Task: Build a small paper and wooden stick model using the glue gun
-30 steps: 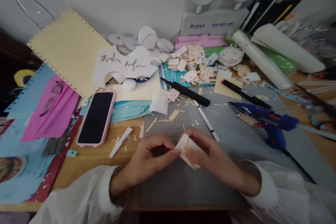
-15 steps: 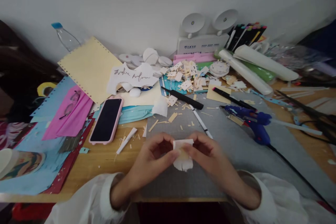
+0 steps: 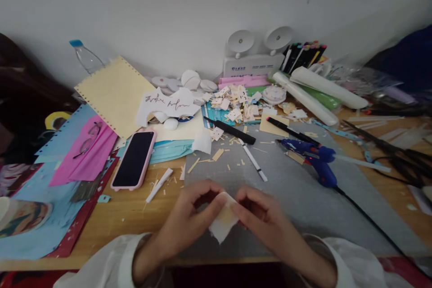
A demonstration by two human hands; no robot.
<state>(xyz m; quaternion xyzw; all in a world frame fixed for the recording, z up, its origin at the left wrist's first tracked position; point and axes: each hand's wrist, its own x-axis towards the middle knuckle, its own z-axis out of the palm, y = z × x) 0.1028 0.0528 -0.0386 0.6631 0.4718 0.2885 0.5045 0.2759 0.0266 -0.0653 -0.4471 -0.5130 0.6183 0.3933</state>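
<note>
One small white paper piece (image 3: pixel 223 221) sits pinched between two hands, low over the near edge of the grey mat (image 3: pixel 297 198). The left hand (image 3: pixel 192 220) has thumb and forefinger closed on the piece's upper left corner; the right hand (image 3: pixel 261 216) nips its upper right edge, fingers curled in tight. The piece hangs down from the fingertips, a yellowish patch showing in its middle.

Out on the mat: one white pen (image 3: pixel 254 161) lying slantwise, one black marker (image 3: pixel 232 130) just beyond it, a second black marker (image 3: pixel 290 130) further right, and one blue glue gun (image 3: pixel 312 158) lying on its side, its black cord trailing off toward the right corner. Small tan scraps dot the mat around the pen.

Left of the mat, one phone (image 3: pixel 134 158) in a pink case lies face up on the wooden table (image 3: pixel 128 207). One pair of glasses (image 3: pixel 87 137) rests on a pink sheet (image 3: pixel 86 155), and one yellow sheet (image 3: pixel 116 94) leans behind. One bottle (image 3: pixel 87 57) with a blue cap stands at the wall. Two white rolls (image 3: pixel 317 92) lie at the back right, beside a heap of cut scraps (image 3: pixel 238 103).

Against half a second ago: the piece has dropped lower and turned, its top edge no longer level but tipped into a diamond, and both hands have drawn nearer the table's edge. A second ago it lay more under the right fingers. Phone, pen, markers and glue gun hold their places.
</note>
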